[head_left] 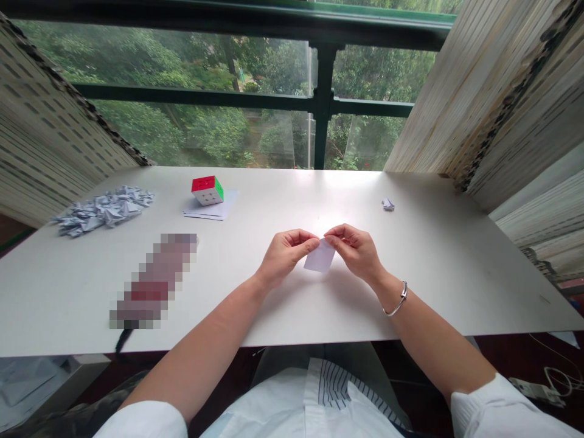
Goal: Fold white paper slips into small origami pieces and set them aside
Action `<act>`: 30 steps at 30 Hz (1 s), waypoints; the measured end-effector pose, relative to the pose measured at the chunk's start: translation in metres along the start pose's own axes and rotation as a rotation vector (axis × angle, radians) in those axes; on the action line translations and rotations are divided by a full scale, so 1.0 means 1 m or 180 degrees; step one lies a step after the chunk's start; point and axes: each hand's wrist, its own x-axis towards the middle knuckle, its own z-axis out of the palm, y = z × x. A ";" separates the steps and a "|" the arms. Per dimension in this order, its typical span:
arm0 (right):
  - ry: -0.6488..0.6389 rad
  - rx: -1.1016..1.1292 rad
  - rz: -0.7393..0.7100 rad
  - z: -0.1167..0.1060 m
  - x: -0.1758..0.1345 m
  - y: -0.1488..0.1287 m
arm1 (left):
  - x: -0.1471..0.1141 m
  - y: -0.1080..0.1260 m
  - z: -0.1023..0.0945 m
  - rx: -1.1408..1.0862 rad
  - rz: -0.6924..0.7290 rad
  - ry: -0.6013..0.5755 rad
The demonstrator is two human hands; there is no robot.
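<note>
A small white sheet of paper (320, 257) hangs between my two hands, just above the white table. My left hand (288, 252) pinches its upper left corner between thumb and fingers. At the upper right corner, my right hand (356, 249) pinches it the same way. The fingertips of both hands come close together along the top edge. A bracelet (403, 291) circles my right wrist. Beyond my right hand lies a small folded paper piece (387, 204).
On the white table (255, 213), a heap of folded papers (107, 210) lies at far left. A Rubik's cube (208, 190) rests on paper sheets (219, 210). A pixelated long object (155, 280) lies nearer. Curtains (433, 91) flank the window behind.
</note>
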 end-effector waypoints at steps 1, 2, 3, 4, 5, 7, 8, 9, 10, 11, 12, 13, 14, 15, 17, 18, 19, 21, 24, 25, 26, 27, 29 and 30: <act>0.0001 0.0054 0.0046 0.000 0.000 0.001 | 0.000 0.000 0.000 -0.0040 -0.0021 0.0006; -0.0010 0.0098 0.0097 0.001 0.000 0.001 | 0.001 0.000 0.000 -0.0074 -0.0034 0.0024; -0.0035 0.0133 0.0151 0.001 0.000 0.001 | 0.001 0.000 0.000 -0.0101 -0.0042 0.0042; -0.0071 0.0161 0.0203 0.001 0.000 0.001 | 0.001 0.000 0.000 -0.0116 -0.0045 0.0051; -0.0117 0.0186 0.0254 0.000 0.001 0.001 | 0.001 0.000 0.000 -0.0118 -0.0050 0.0047; -0.0209 0.0236 0.0347 0.000 0.001 0.001 | 0.000 0.001 0.002 -0.0094 -0.0059 0.0022; -0.0247 0.0264 0.0389 0.000 0.002 0.000 | 0.000 0.001 0.002 -0.0077 -0.0072 0.0002; -0.0272 0.0298 0.0428 0.000 0.002 0.000 | 0.000 0.002 0.003 -0.0064 -0.0088 -0.0020; -0.0284 0.0347 0.0466 0.000 0.002 -0.001 | 0.000 0.002 0.004 -0.0058 -0.0102 -0.0035; -0.0282 0.0415 0.0509 0.000 0.002 -0.002 | -0.001 0.003 0.004 -0.0061 -0.0111 -0.0043; -0.0268 0.0499 0.0563 0.000 0.002 -0.003 | -0.001 0.003 0.004 -0.0069 -0.0116 -0.0040; -0.0253 0.0589 0.0636 0.000 0.002 -0.005 | -0.001 0.003 0.004 -0.0077 -0.0116 -0.0025; -0.0257 0.0672 0.0729 0.001 0.002 -0.006 | -0.001 0.003 0.004 -0.0081 -0.0114 0.0002; -0.0290 0.0739 0.0836 0.001 0.002 -0.007 | 0.000 0.002 0.004 -0.0081 -0.0109 0.0039; -0.0405 0.0801 0.1029 0.002 0.001 -0.008 | 0.000 0.001 0.003 -0.0061 -0.0099 0.0117; -0.0457 0.0807 0.1085 0.002 0.001 -0.008 | 0.000 0.001 0.003 -0.0040 -0.0094 0.0148; -0.0483 0.0807 0.1108 0.002 0.001 -0.008 | 0.000 0.000 0.003 -0.0014 -0.0089 0.0166; -0.0485 0.0770 0.1087 0.001 0.002 -0.006 | 0.000 -0.001 0.004 0.0030 -0.0100 0.0147; -0.0546 0.0462 0.0992 0.000 0.001 -0.003 | -0.001 -0.001 0.006 0.0062 -0.0184 -0.0026; -0.0597 0.0301 0.0961 -0.001 0.001 -0.003 | -0.002 -0.001 0.006 0.0073 -0.0207 -0.0077; -0.0648 0.0141 0.0936 -0.001 0.001 -0.002 | -0.002 -0.001 0.006 0.0089 -0.0220 -0.0109; -0.0701 -0.0001 0.0915 -0.001 0.000 -0.002 | -0.002 -0.001 0.006 0.0110 -0.0223 -0.0124; -0.0788 -0.0191 0.0887 -0.001 0.000 -0.002 | -0.002 -0.001 0.006 0.0141 -0.0230 -0.0131; -0.0817 -0.0246 0.0873 -0.001 -0.001 -0.002 | -0.002 -0.001 0.005 0.0145 -0.0242 -0.0146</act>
